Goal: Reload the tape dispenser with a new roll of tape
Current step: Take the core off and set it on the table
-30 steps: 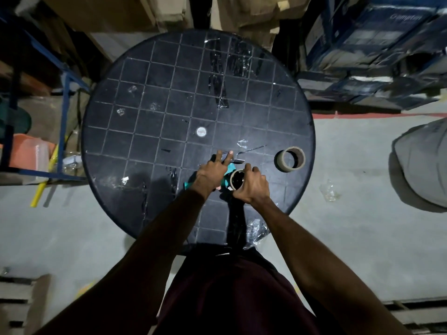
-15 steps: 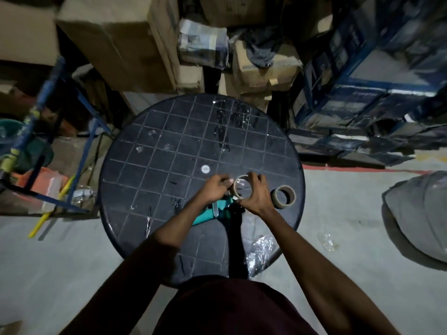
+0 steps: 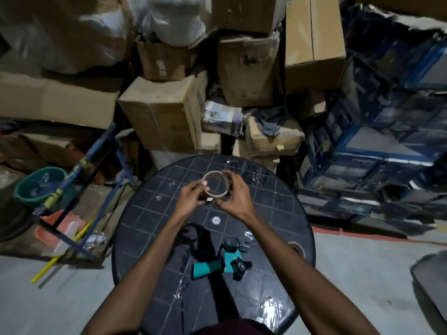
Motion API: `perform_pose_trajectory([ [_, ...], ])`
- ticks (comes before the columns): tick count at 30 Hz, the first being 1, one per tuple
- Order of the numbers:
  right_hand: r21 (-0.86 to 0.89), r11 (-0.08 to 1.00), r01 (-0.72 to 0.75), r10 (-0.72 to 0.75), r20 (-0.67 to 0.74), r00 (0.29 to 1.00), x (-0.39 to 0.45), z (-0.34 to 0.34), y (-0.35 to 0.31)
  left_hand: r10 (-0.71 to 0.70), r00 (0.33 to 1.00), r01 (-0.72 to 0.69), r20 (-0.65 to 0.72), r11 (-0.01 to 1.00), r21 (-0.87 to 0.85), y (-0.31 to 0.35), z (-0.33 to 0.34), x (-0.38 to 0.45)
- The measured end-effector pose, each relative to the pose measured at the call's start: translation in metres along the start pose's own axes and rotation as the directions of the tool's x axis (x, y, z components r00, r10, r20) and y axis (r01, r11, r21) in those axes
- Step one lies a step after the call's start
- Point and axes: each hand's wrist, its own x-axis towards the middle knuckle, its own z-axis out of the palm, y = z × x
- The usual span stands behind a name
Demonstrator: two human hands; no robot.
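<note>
A cardboard-cored tape ring (image 3: 216,183) is lifted above the round black table (image 3: 154,213). My left hand (image 3: 191,198) pinches its near left rim. My right hand (image 3: 235,195) curls around its right side. The teal tape dispenser (image 3: 217,263) lies flat on the table nearer to me, between my forearms, with no roll on its black hub. A second tape roll (image 3: 296,247) sits at the table's right edge, partly hidden by my right forearm.
Scraps of clear tape (image 3: 249,234) lie scattered on the table. Stacked cardboard boxes (image 3: 164,117) rise behind it, blue cartons (image 3: 362,146) at right. A blue metal frame (image 3: 104,170) and a green bucket (image 3: 36,184) stand at left. Grey concrete floor surrounds the table.
Both hands lifted the tape ring off the dispenser and carried it up and away from me. The dispenser stayed lying on the table. The camera tilted upward.
</note>
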Motion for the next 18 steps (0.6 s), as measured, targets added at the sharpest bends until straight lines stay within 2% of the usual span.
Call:
perform_pose_trajectory([
  [8,0.088,0.992,0.085,-0.089,0.032,0.996,0.037,0.041,-0.047,0.090,0.979,-0.081,-0.185,0.995,0.057,0.027,-0.059,0.001],
  [14,0.137,0.987,0.083,-0.099,0.121,0.988,0.049,0.087,-0.081,0.201,0.888,-0.164,-0.415,0.979,0.122,0.024,-0.111,-0.011],
  [18,0.154,0.981,0.121,-0.145,0.159,0.977,0.050,0.127,-0.098,0.181,0.865,-0.139,-0.469,0.983,0.122,0.011,-0.153,-0.018],
])
